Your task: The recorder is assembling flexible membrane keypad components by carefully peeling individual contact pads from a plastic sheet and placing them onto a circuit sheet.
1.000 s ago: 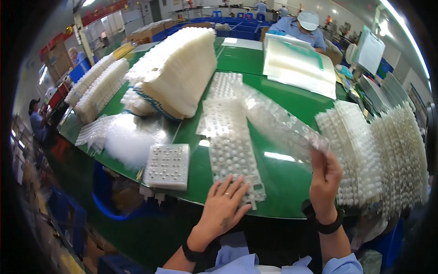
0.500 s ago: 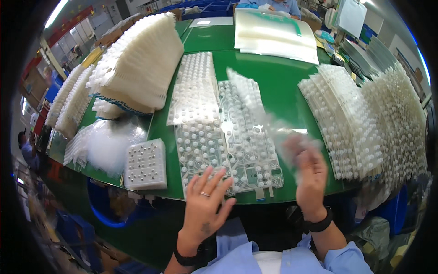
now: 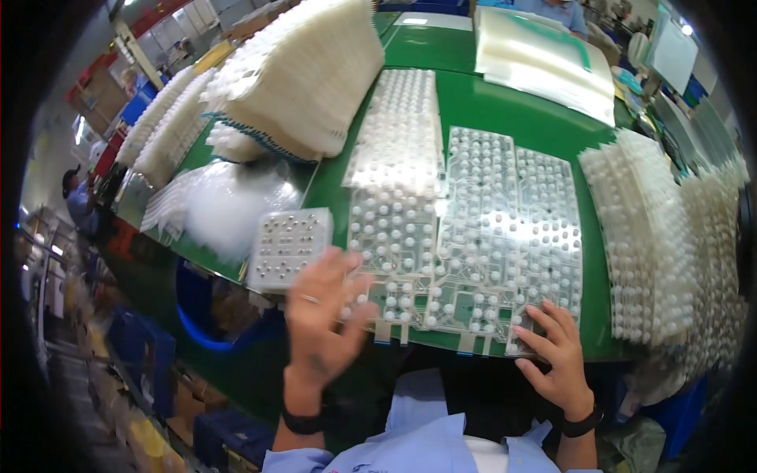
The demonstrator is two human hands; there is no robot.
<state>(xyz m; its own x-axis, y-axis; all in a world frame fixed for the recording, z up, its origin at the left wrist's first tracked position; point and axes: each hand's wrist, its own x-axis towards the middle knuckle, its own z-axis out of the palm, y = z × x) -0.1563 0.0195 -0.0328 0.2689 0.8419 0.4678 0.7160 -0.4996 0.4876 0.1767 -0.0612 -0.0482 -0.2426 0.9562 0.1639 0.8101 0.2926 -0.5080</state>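
Note:
Clear circuit sheets dotted with white rubber domes lie side by side on the green table. My right hand (image 3: pixel 556 355) rests with outstretched fingers on the near end of the rightmost dome sheet (image 3: pixel 550 229). To its left lies the middle dome sheet (image 3: pixel 479 181), beside a longer left dome sheet (image 3: pixel 394 134). My left hand (image 3: pixel 325 315), blurred by motion, has its fingers apart and nothing visible in them. It is nearest a white block (image 3: pixel 290 246) set with rows of small metal studs, and overlaps the lower left sheet corner.
Tall stacks of dome sheets stand at the far left (image 3: pixel 307 87) and at the right (image 3: pixel 643 244). A clear bag of white material (image 3: pixel 233 205) lies left of the block. Clear film sheets (image 3: pixel 544 59) lie at the back, near another person (image 3: pixel 560 12).
The blurred sheet that my right hand was moving now lies flat at the right of the row, under that hand. My left hand has shifted toward the studded block. The view has turned.

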